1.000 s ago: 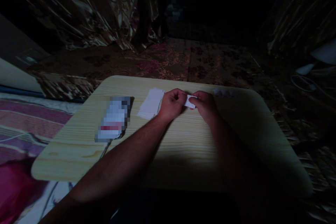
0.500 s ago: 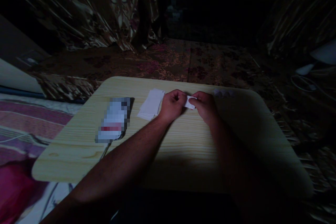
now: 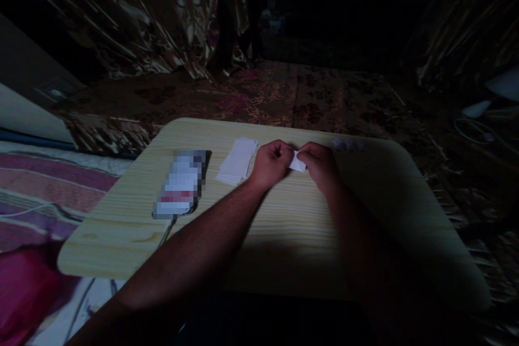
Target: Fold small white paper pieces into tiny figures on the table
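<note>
A small piece of white paper (image 3: 298, 162) is held between my two hands above the wooden table (image 3: 284, 243). My left hand (image 3: 272, 161) is closed on its left edge, the fingers curled in. On the other side, the thumb and fingers of my right hand (image 3: 320, 163) pinch its upper right part. Whether the paper is folded is hard to see in the dim light. A stack of white paper sheets (image 3: 238, 159) lies just left of my left hand. Several small pale folded-looking pieces (image 3: 348, 145) sit in a row beyond my right hand.
A blurred-out phone-like object (image 3: 180, 184) lies on the table's left part, with a cable (image 3: 166, 231) running toward the front edge. Striped bedding (image 3: 52, 189) and a red cloth (image 3: 28, 286) are at the left. A pale lamp-like object (image 3: 503, 85) stands at the far right.
The whole view has shifted slightly, so things sit a little further right. My right thumb has moved up from the middle of the paper to its upper edge, uncovering more of it.
</note>
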Demonstrator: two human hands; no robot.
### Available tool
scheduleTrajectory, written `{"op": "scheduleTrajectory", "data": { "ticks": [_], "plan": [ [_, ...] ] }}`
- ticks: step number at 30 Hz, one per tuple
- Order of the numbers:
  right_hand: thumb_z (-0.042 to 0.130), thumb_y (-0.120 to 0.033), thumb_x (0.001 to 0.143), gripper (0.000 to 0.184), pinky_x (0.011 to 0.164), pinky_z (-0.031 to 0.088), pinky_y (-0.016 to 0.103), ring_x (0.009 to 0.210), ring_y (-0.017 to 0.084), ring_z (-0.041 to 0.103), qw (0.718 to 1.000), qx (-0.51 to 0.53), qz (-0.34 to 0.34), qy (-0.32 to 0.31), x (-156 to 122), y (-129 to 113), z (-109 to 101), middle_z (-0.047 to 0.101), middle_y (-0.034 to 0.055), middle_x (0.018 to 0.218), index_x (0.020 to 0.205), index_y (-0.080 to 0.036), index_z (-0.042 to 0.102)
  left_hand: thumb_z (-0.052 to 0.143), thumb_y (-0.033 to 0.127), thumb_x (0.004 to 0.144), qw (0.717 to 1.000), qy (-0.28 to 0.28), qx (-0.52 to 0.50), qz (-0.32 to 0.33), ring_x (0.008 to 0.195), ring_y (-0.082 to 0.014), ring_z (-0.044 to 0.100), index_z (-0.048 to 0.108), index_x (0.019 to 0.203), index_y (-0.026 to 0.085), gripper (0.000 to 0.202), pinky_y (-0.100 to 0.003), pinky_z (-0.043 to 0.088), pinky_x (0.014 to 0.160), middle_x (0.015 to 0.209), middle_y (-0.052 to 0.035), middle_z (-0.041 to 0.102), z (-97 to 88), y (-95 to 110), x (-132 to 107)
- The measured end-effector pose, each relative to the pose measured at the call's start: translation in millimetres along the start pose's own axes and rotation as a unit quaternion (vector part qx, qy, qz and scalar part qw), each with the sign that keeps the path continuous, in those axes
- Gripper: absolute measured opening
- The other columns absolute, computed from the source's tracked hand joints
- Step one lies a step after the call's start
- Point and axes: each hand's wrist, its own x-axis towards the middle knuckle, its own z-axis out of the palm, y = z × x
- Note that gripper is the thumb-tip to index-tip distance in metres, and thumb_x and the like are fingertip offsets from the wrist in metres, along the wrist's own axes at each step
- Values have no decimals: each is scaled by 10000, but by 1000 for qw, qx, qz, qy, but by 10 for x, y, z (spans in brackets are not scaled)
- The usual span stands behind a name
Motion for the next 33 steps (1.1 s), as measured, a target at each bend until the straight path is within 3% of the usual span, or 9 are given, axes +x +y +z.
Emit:
{"op": "scheduleTrajectory", "data": {
  "ticks": [6, 13, 20, 28, 33],
  "plan": [
    [615, -303, 696, 112, 510, 345, 255, 551, 133, 502, 1000, -1, 4, 0, -9, -13, 12, 552, -39, 553, 664, -196, 619, 617, 296, 798, 1000, 1, -5, -5, 537, -88, 455, 611, 676, 152, 188, -216, 350, 508, 590, 19, 549, 1, 2, 7],
    [622, -333, 676, 151, 499, 372, 255, 552, 154, 554, 998, 9, 54, -24, -34, -65, 25, 598, -20, 560, 708, -186, 629, 606, 315, 819, 1000, 11, -4, 2, 564, -96, 479, 612, 694, 155, 203, -218, 365, 530, 620, 9, 573, 0, -26, 11],
    [621, -327, 675, 149, 483, 359, 248, 546, 147, 543, 999, -22, 32, -18, -30, -66, 10, 593, -16, 559, 703, -181, 632, 626, 309, 798, 1000, 8, -16, 0, 573, -94, 479, 621, 690, 151, 192, -217, 380, 542, 622, 11, 580, 3, -17, 14],
    [627, -318, 680, 156, 527, 453, 255, 571, 162, 607, 996, 30, 64, -46, -39, -79, 32, 627, -15, 598, 754, -182, 638, 612, 321, 817, 999, 28, -15, 3, 564, -96, 474, 625, 703, 154, 202, -218, 373, 527, 613, 12, 570, 0, -4, 20],
    [615, -302, 682, 136, 479, 382, 233, 530, 143, 570, 998, -8, 55, -32, -40, -87, 25, 607, -18, 555, 726, -175, 634, 607, 341, 827, 999, 28, -10, 14, 578, -97, 480, 625, 704, 155, 224, -219, 381, 538, 625, 11, 575, 3, -9, 14]
  ]
}}
